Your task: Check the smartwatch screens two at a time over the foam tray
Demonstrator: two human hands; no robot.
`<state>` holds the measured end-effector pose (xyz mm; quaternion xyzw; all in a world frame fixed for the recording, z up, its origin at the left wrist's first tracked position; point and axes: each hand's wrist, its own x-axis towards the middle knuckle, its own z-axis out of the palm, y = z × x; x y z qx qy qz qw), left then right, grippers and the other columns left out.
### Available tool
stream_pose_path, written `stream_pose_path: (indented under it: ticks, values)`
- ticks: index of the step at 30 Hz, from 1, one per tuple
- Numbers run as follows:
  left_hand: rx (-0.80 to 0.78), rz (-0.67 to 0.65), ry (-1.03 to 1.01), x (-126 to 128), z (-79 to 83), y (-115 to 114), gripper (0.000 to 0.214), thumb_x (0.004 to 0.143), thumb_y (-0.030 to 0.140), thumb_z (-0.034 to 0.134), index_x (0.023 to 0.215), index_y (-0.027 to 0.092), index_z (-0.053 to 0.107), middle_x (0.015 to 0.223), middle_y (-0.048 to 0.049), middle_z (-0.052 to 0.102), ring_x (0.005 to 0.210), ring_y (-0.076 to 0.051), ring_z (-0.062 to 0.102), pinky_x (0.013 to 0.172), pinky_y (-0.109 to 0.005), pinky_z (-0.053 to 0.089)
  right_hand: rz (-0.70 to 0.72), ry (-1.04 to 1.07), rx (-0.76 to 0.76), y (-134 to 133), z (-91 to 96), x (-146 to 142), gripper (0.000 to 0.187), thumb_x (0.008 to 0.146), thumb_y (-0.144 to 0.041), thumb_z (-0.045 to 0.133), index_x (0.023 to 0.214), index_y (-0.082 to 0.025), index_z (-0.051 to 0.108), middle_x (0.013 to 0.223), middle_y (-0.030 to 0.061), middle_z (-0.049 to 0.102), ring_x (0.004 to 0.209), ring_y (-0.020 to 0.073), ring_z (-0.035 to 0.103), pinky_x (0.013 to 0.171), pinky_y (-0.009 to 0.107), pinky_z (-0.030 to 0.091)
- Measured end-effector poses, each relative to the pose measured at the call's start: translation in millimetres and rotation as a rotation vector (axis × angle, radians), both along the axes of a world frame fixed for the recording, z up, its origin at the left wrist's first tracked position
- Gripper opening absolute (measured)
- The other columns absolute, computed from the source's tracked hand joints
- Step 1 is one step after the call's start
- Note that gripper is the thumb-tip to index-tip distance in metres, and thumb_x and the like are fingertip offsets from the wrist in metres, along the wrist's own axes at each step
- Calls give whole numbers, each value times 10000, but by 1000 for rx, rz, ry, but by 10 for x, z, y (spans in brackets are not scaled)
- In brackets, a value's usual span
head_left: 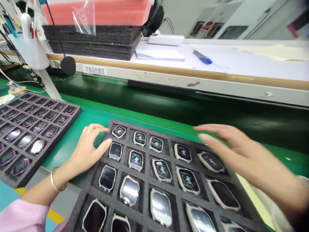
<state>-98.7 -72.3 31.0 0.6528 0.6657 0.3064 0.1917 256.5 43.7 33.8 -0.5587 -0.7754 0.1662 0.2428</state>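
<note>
A dark grey foam tray (154, 134) lies on the green belt, with smartwatch bodies with pale bezels sitting in its square cells. My left hand (87, 151) rests at the tray's far left corner, its fingertips close to a watch body (115, 151) and holding nothing. My right hand (236, 151) spreads above the tray's far right part, fingers extended and empty. Its nearest watch body (210, 161) lies just below the fingertips. A metal bangle (56, 180) circles my left wrist.
A second foam tray (56, 158) of watch bodies lies to the left on the green conveyor belt (91, 119). Beyond the belt stands a white-topped bench with a blue-handled screwdriver (202, 57), and stacked black foam sheets (91, 42).
</note>
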Motion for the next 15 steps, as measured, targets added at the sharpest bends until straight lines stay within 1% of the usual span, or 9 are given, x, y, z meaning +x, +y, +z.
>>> stream_pose_path:
  ticks: [1,2,3,5,7,8,10,12,15]
  values:
    - [40,-13,160,57,89,143,339,945,414,505,1140,184,659,1223,-113,595,1196,-297,493,1092,-478,388,138,-40,19,-27,92,-200,355,952,-514,502,1078,-240,691,1159,141,643,1105,310,610,940,471,484]
    - [35,-23,319,121,158,281,339,923,442,539,1067,172,685,1154,-123,609,1143,-318,506,1041,-492,420,255,-98,27,-58,166,-420,337,976,-446,467,1050,-219,704,1105,135,650,1072,288,620,960,458,473]
    - [4,-41,470,186,206,405,369,902,472,564,1018,149,698,1113,-145,614,1113,-346,512,981,-505,447,340,-184,16,-91,216,-644,325,999,-378,445,1077,-201,706,1095,131,647,1071,274,618,975,452,460]
    - [-68,-75,668,293,247,592,414,880,486,576,979,105,703,1084,-189,613,1085,-380,524,901,-505,474,382,-423,11,-146,245,-1040,272,1014,-328,493,1105,-180,703,1098,131,653,1093,302,611,955,478,446]
    - [-121,-94,724,350,246,676,423,864,481,580,974,88,693,1078,-208,613,1067,-387,539,865,-492,484,359,-628,63,-176,201,-1278,285,1020,-346,529,1077,-125,699,1068,161,651,1079,345,612,916,493,443]
    - [-132,-92,714,360,243,682,414,854,472,586,980,89,683,1082,-206,614,1058,-382,548,861,-482,485,364,-672,93,-177,159,-1324,285,1020,-347,532,1057,-119,698,1057,164,649,1071,353,614,904,494,439]
    - [-130,-91,667,361,248,646,373,836,423,606,1019,101,652,1094,-190,624,1052,-364,563,872,-460,485,417,-614,117,-140,38,-1294,253,1004,-348,537,1055,-149,685,1050,146,651,1048,344,621,870,482,446]
    - [-129,-118,606,359,277,595,327,825,324,614,1078,117,607,1074,-154,649,1040,-336,583,880,-428,485,473,-410,99,-49,-117,-1189,251,961,-404,548,1075,-207,653,1054,118,659,1012,331,630,803,454,466]
    - [-141,-190,452,373,347,595,267,844,177,555,1108,142,569,1041,-103,679,989,-287,623,839,-380,493,474,-81,129,94,-327,-1079,355,911,-578,500,921,-235,593,966,95,667,912,319,639,756,451,490]
